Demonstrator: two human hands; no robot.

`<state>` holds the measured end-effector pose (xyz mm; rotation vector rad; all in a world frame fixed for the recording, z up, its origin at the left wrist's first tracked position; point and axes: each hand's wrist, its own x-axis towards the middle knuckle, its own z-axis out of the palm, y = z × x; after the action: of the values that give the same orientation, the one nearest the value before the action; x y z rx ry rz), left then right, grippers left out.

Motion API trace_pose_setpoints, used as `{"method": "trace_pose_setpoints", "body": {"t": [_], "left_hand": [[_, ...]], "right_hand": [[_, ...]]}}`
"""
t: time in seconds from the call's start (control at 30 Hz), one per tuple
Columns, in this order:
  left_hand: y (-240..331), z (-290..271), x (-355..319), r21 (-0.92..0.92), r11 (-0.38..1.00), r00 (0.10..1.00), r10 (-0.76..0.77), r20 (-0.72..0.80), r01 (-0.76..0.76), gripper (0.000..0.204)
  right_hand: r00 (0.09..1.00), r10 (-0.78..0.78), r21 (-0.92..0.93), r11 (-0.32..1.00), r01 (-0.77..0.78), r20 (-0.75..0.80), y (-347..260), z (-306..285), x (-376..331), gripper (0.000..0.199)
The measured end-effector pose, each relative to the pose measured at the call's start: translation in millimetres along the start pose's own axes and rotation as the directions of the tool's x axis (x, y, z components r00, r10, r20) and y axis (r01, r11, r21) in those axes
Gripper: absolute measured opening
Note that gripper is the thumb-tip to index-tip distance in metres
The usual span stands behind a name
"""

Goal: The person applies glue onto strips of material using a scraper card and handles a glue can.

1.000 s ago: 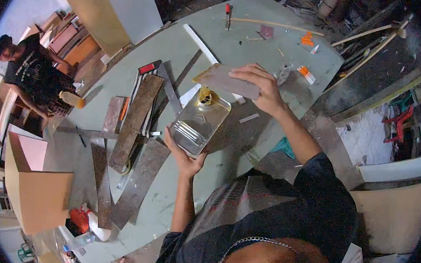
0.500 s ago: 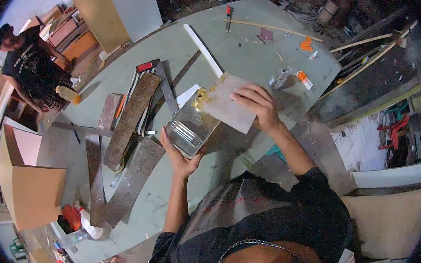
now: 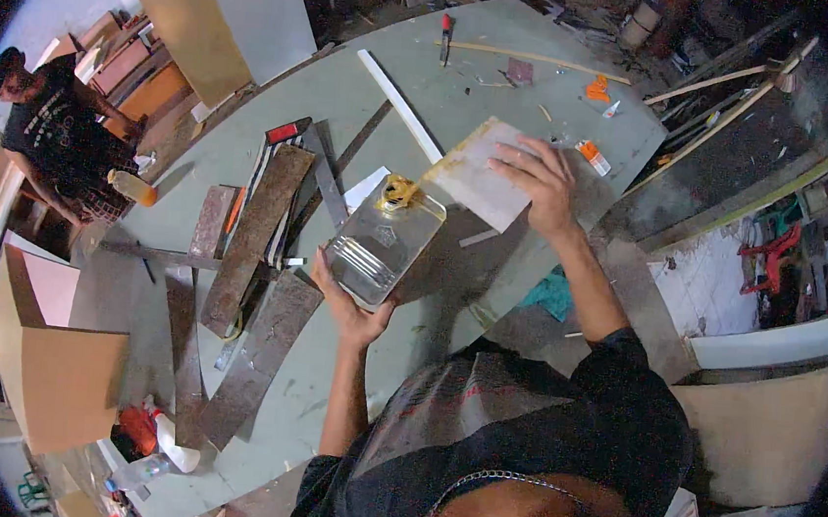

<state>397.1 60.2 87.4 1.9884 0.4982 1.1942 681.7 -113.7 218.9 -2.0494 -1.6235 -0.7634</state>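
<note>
My left hand (image 3: 358, 315) grips the lower end of a rectangular metal can (image 3: 385, 246), fingers wrapped round its sides. Thick yellow residue, like glue, coats the can's mouth (image 3: 399, 192) at the far end. In my right hand (image 3: 542, 183) is a flat, pale rectangular scraper-like sheet (image 3: 485, 181), pinched at its right side. Yellow smears run along the sheet's upper left edge. Its lower left corner is close to the can's mouth; whether the two touch I cannot tell.
Dark worn boards (image 3: 263, 236) and a handsaw lie left of the can on the green-grey table (image 3: 349, 105). Beyond it is a white strip (image 3: 400, 107). A spray bottle (image 3: 177, 440) stands near left. Another person (image 3: 65, 134) is beyond the left edge, near an orange-filled bottle (image 3: 133, 187).
My right hand has drawn the sheet right and upward from over the can, uncovering its mouth and top face. The can in my left hand has hardly moved.
</note>
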Motion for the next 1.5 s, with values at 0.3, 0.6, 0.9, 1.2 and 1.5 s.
{"method": "trace_pose_setpoints", "body": {"t": [0.3, 0.6, 0.9, 1.2, 1.5], "left_hand": [[-2, 0, 0, 0.031, 0.999, 1.0, 0.02, -0.016, -0.02, 0.119], [-20, -4, -9, -0.088, 0.996, 1.0, -0.011, -0.012, 0.01, 0.122], [-19, 11, -7, 0.084, 0.991, 0.989, 0.115, -0.089, -0.108, 0.124], [-4, 1, -11, 0.101, 0.992, 0.993, -0.071, -0.09, 0.08, 0.138], [-11, 9, -20, 0.118, 0.988, 0.99, -0.086, -0.112, 0.099, 0.126]], "right_hand": [[0.932, 0.091, 0.168, 0.985, -0.033, -0.352, -18, -55, 71, 0.045], [0.999, 0.022, 0.416, 0.909, -0.004, -0.039, -58, -15, 76, 0.061], [0.975, -0.143, 0.249, 0.964, 0.098, 0.171, -80, 27, 43, 0.074], [0.889, -0.24, 0.381, 0.921, 0.081, 0.391, -62, 27, 38, 0.079], [0.891, -0.356, 0.498, 0.848, 0.181, 0.282, -40, 42, 31, 0.068]]}}
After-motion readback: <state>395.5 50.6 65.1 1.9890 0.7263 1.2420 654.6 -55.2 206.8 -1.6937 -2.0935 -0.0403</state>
